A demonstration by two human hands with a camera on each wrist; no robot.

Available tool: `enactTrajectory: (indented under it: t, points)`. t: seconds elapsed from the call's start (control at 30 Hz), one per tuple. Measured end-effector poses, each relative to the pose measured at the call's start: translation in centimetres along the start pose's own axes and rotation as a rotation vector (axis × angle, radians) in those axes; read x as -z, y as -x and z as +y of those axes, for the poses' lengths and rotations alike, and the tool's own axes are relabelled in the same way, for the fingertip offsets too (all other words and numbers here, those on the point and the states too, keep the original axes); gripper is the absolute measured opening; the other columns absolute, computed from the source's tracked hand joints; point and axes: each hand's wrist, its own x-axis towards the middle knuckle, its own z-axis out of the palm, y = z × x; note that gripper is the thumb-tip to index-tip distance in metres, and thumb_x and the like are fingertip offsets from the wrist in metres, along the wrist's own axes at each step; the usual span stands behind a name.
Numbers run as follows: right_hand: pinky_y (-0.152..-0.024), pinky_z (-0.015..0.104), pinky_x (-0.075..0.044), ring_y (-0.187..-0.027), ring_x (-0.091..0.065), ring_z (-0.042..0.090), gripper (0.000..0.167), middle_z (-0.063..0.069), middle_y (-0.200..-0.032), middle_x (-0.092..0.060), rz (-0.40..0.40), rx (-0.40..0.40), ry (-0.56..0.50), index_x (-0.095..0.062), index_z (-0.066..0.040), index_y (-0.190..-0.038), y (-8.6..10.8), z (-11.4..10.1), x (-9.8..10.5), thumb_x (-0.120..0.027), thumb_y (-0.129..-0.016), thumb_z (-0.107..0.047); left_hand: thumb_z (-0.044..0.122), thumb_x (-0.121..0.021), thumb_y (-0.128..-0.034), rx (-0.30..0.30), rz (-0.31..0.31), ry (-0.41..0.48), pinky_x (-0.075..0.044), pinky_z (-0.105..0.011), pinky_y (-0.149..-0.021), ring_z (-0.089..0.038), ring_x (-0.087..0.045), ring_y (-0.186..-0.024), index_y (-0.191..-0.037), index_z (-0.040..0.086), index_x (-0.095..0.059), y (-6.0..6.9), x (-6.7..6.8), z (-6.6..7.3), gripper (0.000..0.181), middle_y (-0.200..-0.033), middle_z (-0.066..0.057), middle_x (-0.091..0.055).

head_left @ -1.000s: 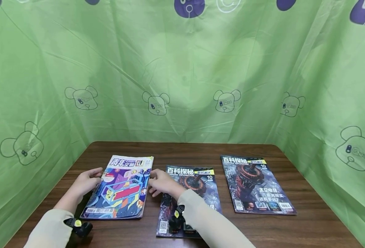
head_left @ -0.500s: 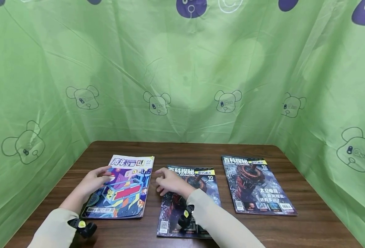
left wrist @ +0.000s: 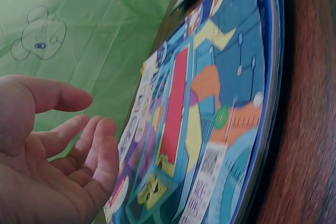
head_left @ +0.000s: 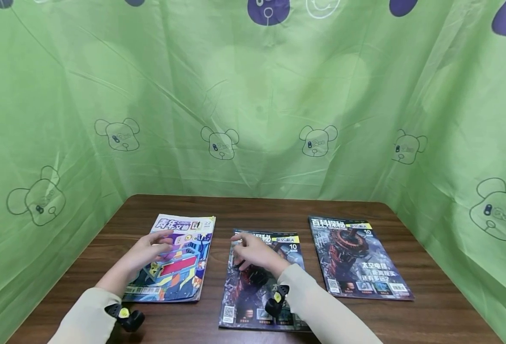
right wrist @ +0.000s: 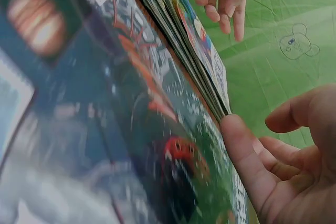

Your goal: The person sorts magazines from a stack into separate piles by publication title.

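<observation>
A pile of magazines with a bright purple-and-blue cover [head_left: 180, 267] lies at the left of the table. Above its left side hovers my left hand [head_left: 143, 255], fingers loosely bent and holding nothing; the left wrist view shows a gap between the hand [left wrist: 63, 156] and the cover. In the middle lies a dark science magazine [head_left: 253, 301] with a red-and-black machine on its front. My right hand [head_left: 259, 253] is over its upper part, fingers relaxed with nothing in them. Whether a fingertip touches that cover, I cannot tell.
A second dark magazine [head_left: 360, 263] with the same cover lies at the right. All rest on a brown wooden table [head_left: 274, 210]. Green curtains [head_left: 253, 95] with bear outlines enclose its back and sides. Each sleeve has a black wrist camera, such as the left one [head_left: 126, 317].
Both hands have moved right. The right hand has left the right edge of the colourful pile and come over the middle magazine; the left hand has moved from the pile's left edge to above its cover.
</observation>
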Motion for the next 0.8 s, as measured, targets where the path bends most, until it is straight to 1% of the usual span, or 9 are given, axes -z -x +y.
enactTrajectory:
  t: [0.13, 0.33, 0.43, 0.7, 0.8]
  points:
    - [-0.06, 0.04, -0.061, -0.075, -0.069, 0.029, 0.046, 0.02, -0.094, -0.066, 0.01, -0.011, -0.006, -0.049, 0.007, -0.136, 0.5, 0.5, 1.1, -0.051, -0.092, -0.004, 0.014, -0.056, -0.1008, -0.013, -0.034, 0.021, -0.054, -0.048, -0.093, -0.037, -0.06, -0.115, -0.152, -0.004, -0.032, 0.0, -0.8, 0.4, 0.06, -0.138, -0.031, -0.047]
    - [-0.062, 0.04, -0.061, -0.077, -0.069, 0.028, 0.042, 0.019, -0.097, -0.064, 0.014, -0.03, 0.006, -0.049, 0.006, -0.138, 1.2, 1.2, 3.0, -0.05, -0.098, -0.006, 0.018, -0.058, -0.1004, -0.016, -0.062, 0.012, -0.053, -0.052, -0.093, -0.039, -0.06, -0.116, -0.151, -0.001, -0.037, -0.2, -2.2, 0.9, 0.058, -0.137, -0.028, -0.053]
    - [-0.062, 0.041, -0.061, -0.078, -0.069, 0.029, 0.041, 0.019, -0.097, -0.064, 0.018, -0.038, 0.016, -0.048, 0.006, -0.139, 1.8, 1.4, 3.9, -0.049, -0.1, -0.008, 0.018, -0.058, -0.1006, -0.03, -0.086, 0.015, -0.052, -0.053, -0.092, -0.04, -0.06, -0.116, -0.15, -0.002, -0.038, -0.3, -3.0, 1.1, 0.057, -0.136, -0.028, -0.054]
    - [-0.062, 0.044, -0.06, -0.078, -0.068, 0.03, 0.041, 0.017, -0.094, -0.066, 0.042, -0.057, 0.056, -0.047, 0.007, -0.138, 3.1, 2.1, 5.6, -0.048, -0.101, -0.009, 0.019, -0.061, -0.0995, -0.033, -0.128, 0.047, -0.057, -0.046, -0.085, -0.033, -0.066, -0.106, -0.146, -0.001, -0.046, -0.1, -5.0, 1.9, 0.053, -0.132, -0.025, -0.059]
    - [-0.061, 0.043, -0.06, -0.077, -0.068, 0.028, 0.04, 0.016, -0.093, -0.066, 0.044, -0.069, 0.069, -0.048, 0.007, -0.138, 3.5, 2.3, 6.1, -0.048, -0.101, -0.009, 0.017, -0.06, -0.0999, -0.046, -0.164, 0.081, -0.058, -0.044, -0.083, -0.033, -0.067, -0.105, -0.145, -0.003, -0.045, -0.1, -5.6, 2.1, 0.052, -0.131, -0.025, -0.059]
